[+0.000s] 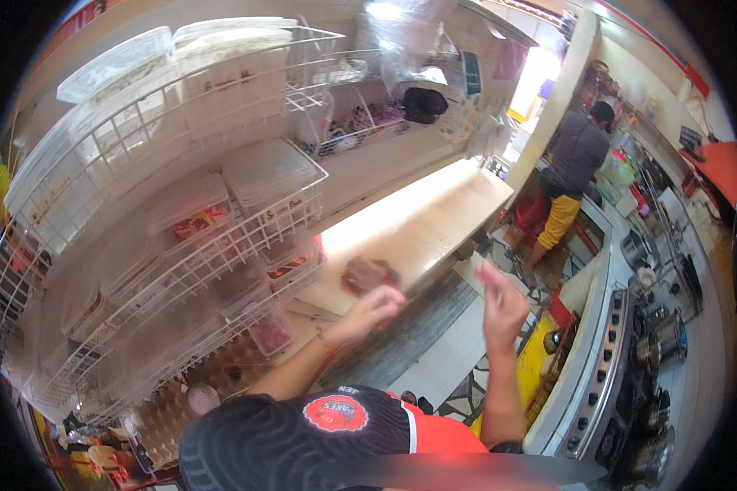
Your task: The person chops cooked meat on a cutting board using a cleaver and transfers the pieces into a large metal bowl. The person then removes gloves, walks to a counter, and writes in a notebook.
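My left hand [378, 309] reaches over the near end of a long cream countertop [417, 227]. Its loosely bent fingers are blurred, and whether they touch anything is unclear. Just beyond them lies a small brown item with reddish edges [367, 274], too smeared to name. On the other side, my right hand [505, 307] is raised above the floor, with its fingers pointing up and somewhat apart. Nothing shows in its grasp. A gap separates the two hands.
White wire racks [215, 245] with lidded plastic tubs [233, 80] rise at left, above egg trays [221, 368]. At right runs a gas stove [608, 362] with metal pots [651, 353]. A person in a dark shirt [577, 147] stands farther back. Tiled floor [467, 393] lies between.
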A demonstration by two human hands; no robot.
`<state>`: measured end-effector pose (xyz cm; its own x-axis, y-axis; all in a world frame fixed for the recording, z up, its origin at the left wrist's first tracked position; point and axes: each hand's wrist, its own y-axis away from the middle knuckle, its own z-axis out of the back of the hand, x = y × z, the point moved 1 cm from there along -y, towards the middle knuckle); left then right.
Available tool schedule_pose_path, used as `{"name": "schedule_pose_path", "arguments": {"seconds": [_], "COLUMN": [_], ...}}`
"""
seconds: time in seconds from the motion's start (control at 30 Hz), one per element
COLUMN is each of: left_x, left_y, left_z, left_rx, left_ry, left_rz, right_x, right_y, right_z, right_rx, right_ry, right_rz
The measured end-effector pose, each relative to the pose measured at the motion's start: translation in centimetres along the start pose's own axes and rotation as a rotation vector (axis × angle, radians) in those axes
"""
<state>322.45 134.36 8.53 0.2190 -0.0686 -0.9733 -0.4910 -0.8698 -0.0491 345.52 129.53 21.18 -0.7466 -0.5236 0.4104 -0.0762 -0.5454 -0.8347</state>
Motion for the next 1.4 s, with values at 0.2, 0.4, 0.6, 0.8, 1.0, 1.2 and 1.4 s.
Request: {"name": "schedule_pose_path", "arguments": {"seconds": [0.2,0.4,0.6,0.8,1.0,1.2,1.4], "left_x": [0.7,-0.4,-2.3,-4.0,-1.2,5.5,6.6], "left_y": [5.8,11.1,7.8,-2.9,-20.8,-37.4,-50.3], "left_z": [5.5,7.5,2.7,-0.9,-11.9,-28.2,-40.1], "left_rx": [-0.541,-0.491,-0.487,-0.128,0.113,0.201,0.148], "left_ry": [0.140,0.377,0.307,0.356,0.195,0.337,0.802], "left_rz": [0.131,-0.101,-0.151,-0.268,-0.113,-0.076,0.017], "right_x": [5.1,-4.0,-12.8,-13.5,-16.4,-32.8,-46.5], "right_y": [-20.6,-41.7,-51.8,-37.1,-13.3,-12.1,-11.3], "right_z": [-4.2,-11.1,-20.1,-11.8,-5.1,5.7,11.6], "right_rx": [0.018,-0.261,0.245,0.073,0.936,0.325,0.250], "right_ry": [-0.341,-0.350,-0.573,-0.873,-1.011,-1.910,-1.814], "right_rz": [0.312,0.210,-0.244,0.213,0.229,-0.324,-0.888]}}
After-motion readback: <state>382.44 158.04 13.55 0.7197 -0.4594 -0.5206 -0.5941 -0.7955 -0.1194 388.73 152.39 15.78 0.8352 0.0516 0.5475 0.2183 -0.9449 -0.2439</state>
